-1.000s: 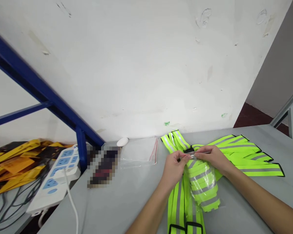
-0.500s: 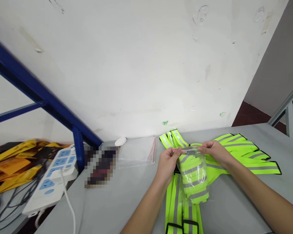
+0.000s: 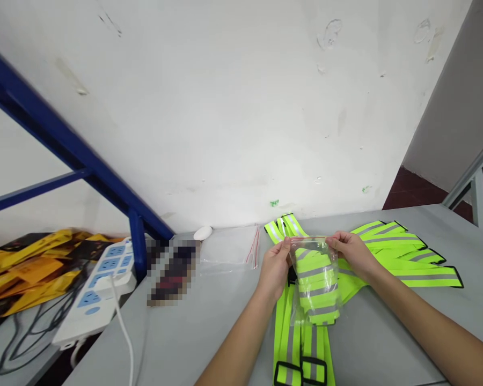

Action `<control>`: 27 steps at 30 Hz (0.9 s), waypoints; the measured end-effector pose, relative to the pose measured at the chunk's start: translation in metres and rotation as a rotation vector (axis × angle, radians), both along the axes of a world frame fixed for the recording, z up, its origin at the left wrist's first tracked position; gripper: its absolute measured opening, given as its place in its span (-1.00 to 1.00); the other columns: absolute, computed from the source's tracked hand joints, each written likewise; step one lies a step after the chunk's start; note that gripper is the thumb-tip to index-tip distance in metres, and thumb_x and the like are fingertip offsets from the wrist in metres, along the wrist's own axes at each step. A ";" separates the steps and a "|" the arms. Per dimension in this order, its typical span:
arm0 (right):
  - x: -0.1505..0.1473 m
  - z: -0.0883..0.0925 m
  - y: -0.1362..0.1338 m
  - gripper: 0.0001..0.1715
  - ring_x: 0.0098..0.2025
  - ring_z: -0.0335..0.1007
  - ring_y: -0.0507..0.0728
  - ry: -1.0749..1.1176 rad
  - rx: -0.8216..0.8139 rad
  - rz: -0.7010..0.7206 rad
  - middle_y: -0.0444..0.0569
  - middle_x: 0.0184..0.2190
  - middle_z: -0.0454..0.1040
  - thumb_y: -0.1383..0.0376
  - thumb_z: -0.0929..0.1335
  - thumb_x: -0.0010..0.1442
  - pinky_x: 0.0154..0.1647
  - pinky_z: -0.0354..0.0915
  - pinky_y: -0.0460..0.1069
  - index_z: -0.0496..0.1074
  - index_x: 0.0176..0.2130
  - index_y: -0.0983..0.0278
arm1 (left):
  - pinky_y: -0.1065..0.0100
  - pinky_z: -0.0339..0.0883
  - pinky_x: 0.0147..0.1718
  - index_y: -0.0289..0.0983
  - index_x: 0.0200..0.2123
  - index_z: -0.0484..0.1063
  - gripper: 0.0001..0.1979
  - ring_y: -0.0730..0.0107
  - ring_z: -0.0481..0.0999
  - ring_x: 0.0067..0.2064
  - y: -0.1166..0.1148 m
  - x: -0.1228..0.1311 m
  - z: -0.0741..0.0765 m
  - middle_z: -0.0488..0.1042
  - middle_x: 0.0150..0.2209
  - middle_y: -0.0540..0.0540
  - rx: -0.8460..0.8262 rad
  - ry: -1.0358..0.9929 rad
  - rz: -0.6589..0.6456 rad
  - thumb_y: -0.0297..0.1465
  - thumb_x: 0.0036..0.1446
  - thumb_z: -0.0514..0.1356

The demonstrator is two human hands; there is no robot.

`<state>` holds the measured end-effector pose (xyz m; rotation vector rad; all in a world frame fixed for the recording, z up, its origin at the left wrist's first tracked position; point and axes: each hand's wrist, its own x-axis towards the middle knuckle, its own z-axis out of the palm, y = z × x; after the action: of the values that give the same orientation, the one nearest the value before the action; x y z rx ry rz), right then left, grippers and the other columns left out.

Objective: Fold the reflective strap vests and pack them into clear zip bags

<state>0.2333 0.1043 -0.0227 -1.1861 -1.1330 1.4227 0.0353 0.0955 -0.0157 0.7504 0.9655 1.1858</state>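
Note:
Between my hands is a clear zip bag (image 3: 295, 316) with a red line along its top edge. Inside it lies a folded neon-yellow reflective strap (image 3: 317, 284) with grey stripes. My left hand (image 3: 276, 265) pinches the bag's top left corner. At the top right corner, my right hand (image 3: 352, 252) pinches the same edge. Under and behind the bag, more neon-yellow reflective straps (image 3: 410, 262) spread over the grey table, some fanned out to the right. Two black buckles (image 3: 314, 370) show on the straps near the front edge of the view.
Flat clear zip bags (image 3: 229, 246) lie by the wall, beside a white oval object (image 3: 203, 233). To the left are a blue metal frame (image 3: 139, 241), a white power strip (image 3: 100, 289) with a cable, and yellow-black packets (image 3: 36, 262). A pixelated patch covers something on the table.
The bag has risen slightly and its top edge is now straighter between my hands. Both hands keep their pinch. The view has shifted a little to the left.

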 end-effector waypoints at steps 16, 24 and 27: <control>0.040 -0.018 0.031 -0.39 0.17 0.17 0.38 -0.364 0.183 -0.566 0.18 0.15 0.23 0.01 0.33 0.10 0.13 0.21 0.29 0.23 0.08 0.20 | 0.05 0.02 0.24 -0.16 0.14 0.34 -0.57 0.09 0.14 0.28 -0.017 0.006 -0.011 0.33 0.20 -0.12 0.693 1.009 -0.160 -0.21 0.24 0.07; 0.029 -0.027 0.022 -0.48 0.26 0.10 0.32 -1.473 0.676 0.126 0.01 0.23 0.27 0.23 0.15 0.33 0.21 -0.08 0.37 0.18 0.25 0.09 | -0.21 -0.27 0.26 -0.10 -0.01 0.48 -0.68 -0.01 0.14 0.27 -0.018 0.011 -0.019 0.37 0.17 -0.07 0.787 1.293 -0.400 -0.22 0.26 0.04; 0.024 -0.026 0.022 -0.56 0.07 0.29 0.31 -1.536 0.685 0.074 0.10 0.08 0.43 0.28 0.20 0.31 0.07 0.13 0.22 0.32 0.15 0.18 | -0.17 -0.19 0.25 -0.11 -0.20 0.58 -0.73 -0.02 0.27 0.19 -0.021 0.019 -0.018 0.54 -0.02 -0.09 0.807 1.233 -0.348 -0.27 0.24 0.06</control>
<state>0.2571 0.1263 -0.0485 -1.6319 -2.3802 -0.1973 0.0541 0.0746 -0.0340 2.3523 1.2137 0.6914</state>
